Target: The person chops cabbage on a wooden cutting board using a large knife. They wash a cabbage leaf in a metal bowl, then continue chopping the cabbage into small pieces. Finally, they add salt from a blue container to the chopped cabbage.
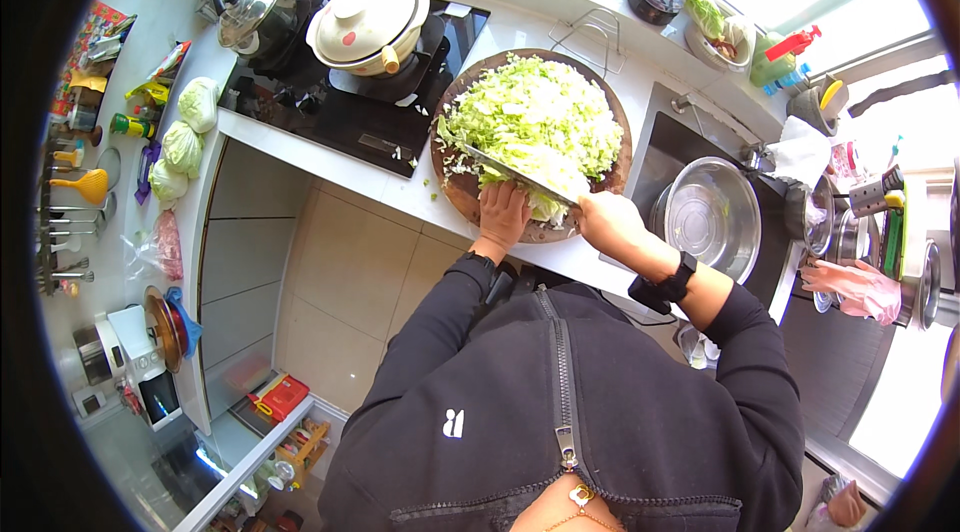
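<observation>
A heap of chopped cabbage (544, 108) covers most of a round wooden chopping board (459, 190). My right hand (609, 223) grips the handle of a kitchen knife (517, 175), whose blade slants across the near side of the heap. Close to the blade, my left hand (504, 213) rests with its fingers on the near edge of the cabbage. Some of the leaf under those fingers is hidden by the hand and the blade. Small green bits lie on the white counter (397, 183) left of the board.
Left of the board, a lidded pot (367, 21) and a dark glass-lidded pot (259, 10) stand on a black hob (360, 134). A steel bowl (712, 209) sits in the sink (664, 119) at right. Whole cabbages (182, 148) line the left counter; a wire rack (600, 36) stands behind the board.
</observation>
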A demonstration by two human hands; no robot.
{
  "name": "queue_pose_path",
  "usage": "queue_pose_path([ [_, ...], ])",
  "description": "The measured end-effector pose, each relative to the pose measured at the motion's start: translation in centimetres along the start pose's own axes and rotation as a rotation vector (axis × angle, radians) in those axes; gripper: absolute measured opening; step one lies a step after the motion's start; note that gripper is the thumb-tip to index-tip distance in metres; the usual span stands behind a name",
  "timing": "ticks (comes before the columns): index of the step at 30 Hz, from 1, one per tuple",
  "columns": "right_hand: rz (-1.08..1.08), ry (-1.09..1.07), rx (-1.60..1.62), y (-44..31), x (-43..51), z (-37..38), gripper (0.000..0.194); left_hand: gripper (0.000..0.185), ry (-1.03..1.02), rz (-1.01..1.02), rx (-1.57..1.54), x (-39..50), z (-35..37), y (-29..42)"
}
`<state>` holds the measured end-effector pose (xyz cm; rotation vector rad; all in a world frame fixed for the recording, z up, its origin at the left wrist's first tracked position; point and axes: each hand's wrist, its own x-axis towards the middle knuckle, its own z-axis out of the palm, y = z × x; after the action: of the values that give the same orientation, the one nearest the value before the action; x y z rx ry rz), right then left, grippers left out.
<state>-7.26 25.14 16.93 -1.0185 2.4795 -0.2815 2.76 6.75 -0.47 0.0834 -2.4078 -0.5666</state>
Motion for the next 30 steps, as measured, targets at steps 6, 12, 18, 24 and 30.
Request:
queue_pose_path([
  [6, 0.005, -0.021, 0.013, 0.3, 2.4, 2.8, 0.024, 0.032, -0.035, 0.003, 0.049, 0.2, 0.1, -0.1],
  [12, 0.026, 0.114, 0.122, 0.2, 3.9, 5.3, 0.025, 0.034, -0.046, 0.004, 0.054, 0.1, 0.0, -0.1],
  [18, 0.026, 0.057, 0.074, -0.2, 1.1, 1.0, 0.027, 0.028, 0.022, 0.023, 0.036, 0.0, 0.2, -0.2],
  [24, 0.034, -0.066, -0.006, 0.4, 1.3, 1.6, 0.027, 0.026, -0.005, 0.021, 0.033, 0.2, 0.0, -0.1],
  [30, 0.058, -0.015, 0.037, 0.0, 3.8, 6.0, 0.025, 0.025, -0.018, -0.048, -0.054, 0.3, -0.9, 0.3],
])
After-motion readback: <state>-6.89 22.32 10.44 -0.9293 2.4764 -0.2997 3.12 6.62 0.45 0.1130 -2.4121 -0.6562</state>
